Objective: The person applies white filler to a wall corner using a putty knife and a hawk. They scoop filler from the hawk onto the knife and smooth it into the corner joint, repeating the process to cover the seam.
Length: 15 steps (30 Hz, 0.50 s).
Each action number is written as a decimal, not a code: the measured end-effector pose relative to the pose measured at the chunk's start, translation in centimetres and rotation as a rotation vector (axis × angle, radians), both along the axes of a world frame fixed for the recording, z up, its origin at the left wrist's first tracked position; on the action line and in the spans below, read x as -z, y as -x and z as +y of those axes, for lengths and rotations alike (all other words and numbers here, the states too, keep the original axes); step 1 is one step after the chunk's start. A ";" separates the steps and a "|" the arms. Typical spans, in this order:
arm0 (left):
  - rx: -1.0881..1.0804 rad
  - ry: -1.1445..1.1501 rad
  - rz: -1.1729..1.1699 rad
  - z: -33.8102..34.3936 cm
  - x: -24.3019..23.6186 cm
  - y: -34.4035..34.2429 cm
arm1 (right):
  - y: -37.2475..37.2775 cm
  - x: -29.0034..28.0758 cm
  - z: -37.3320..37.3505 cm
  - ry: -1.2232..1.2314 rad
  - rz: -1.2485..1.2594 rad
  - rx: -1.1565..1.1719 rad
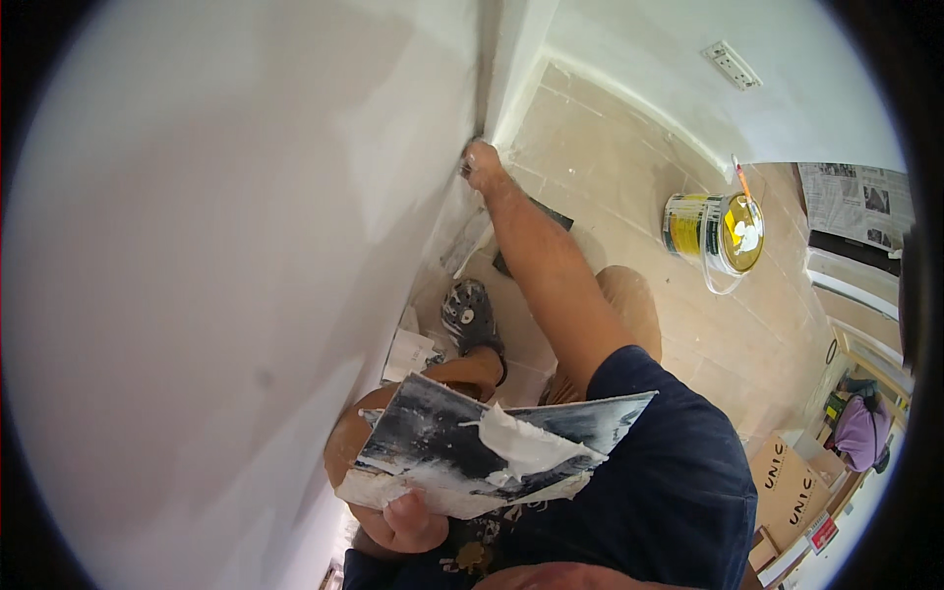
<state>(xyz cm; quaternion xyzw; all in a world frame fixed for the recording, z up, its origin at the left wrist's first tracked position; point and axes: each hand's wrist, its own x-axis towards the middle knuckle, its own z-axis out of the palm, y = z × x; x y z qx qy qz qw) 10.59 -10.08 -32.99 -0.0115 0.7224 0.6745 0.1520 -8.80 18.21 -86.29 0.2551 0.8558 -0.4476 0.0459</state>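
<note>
My left hand (411, 523) grips the near edge of a flat plastering hawk (423, 428), a dark board smeared white. A lump of white putty (531, 444) lies on its right half. My right arm reaches far forward, and my right hand (480, 165) is closed low against the white wall (236, 246), by the inner corner. Whatever that hand holds is mostly hidden by the fingers. Below the hawk, my bent knees and a dark clog (468, 315) spotted with white show on the floor.
A paint bucket (693, 228) with a white handle stands on the tiled floor (610, 147), a brush (741, 179) on its lid. Newspaper (855, 202) lies at the far right. Cardboard boxes (787, 492) and a purple cloth item (861, 433) sit lower right. A socket plate (732, 65) is on the far wall.
</note>
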 end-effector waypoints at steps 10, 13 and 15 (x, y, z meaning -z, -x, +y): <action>0.032 -0.034 0.015 -0.1 0.6 0.1 | -0.7 -6.8 -2.4 -0.473 -0.023 -0.319; -0.006 -0.035 0.127 -0.5 1.6 -0.4 | -1.5 -8.7 -1.3 -0.538 0.076 -0.258; 0.015 -0.034 0.091 -0.6 1.4 -0.4 | -1.2 -9.4 -1.0 -0.492 -0.006 -0.218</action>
